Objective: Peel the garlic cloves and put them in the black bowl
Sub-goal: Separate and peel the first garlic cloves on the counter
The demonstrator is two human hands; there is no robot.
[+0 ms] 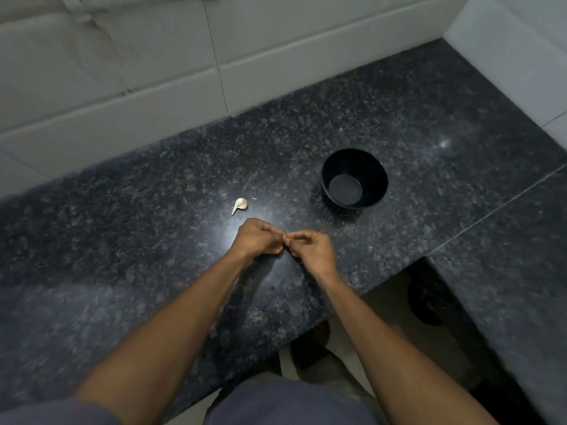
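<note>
While the two hands met over the dark speckled granite counter (122, 240), the left hand (257, 239) had its fingers curled tight, and the right hand (311, 248) pinched in toward it, fingertips touching. Something tiny sat between them, too small to name! One garlic clove (240, 205), skin on and tail pointing down-left, lay on the counter just beyond the left hand. The black bowl (354, 179) stood upright farther right, well apart from the clove, nothing visible inside. White tiles (153, 72) backed it all.
</note>
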